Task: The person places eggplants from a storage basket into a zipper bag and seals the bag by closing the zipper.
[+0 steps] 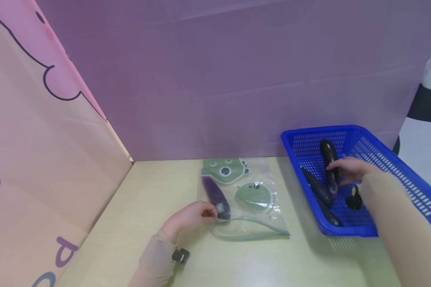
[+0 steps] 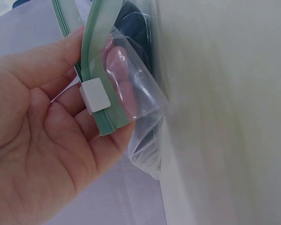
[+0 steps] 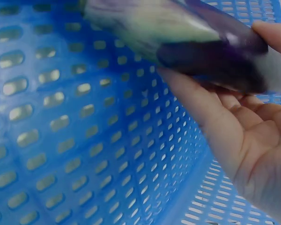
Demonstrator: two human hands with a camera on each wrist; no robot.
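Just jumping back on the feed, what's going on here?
A person's left hand holds the edge of a clear zip bag, its mouth open, on the table. One eggplant is inside it. The right hand grips a second eggplant at the blue basket; that one is not yet in the bag. Two more eggplants lie along the basket's left side.

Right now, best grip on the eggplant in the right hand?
Around mid-body of the held eggplant, thumb and fingers across its width, coming from above and the right, as the right hand does. It's long and smooth, so an end grip would likely tilt it; the basket is open-topped, and another eggplant crowds the left.
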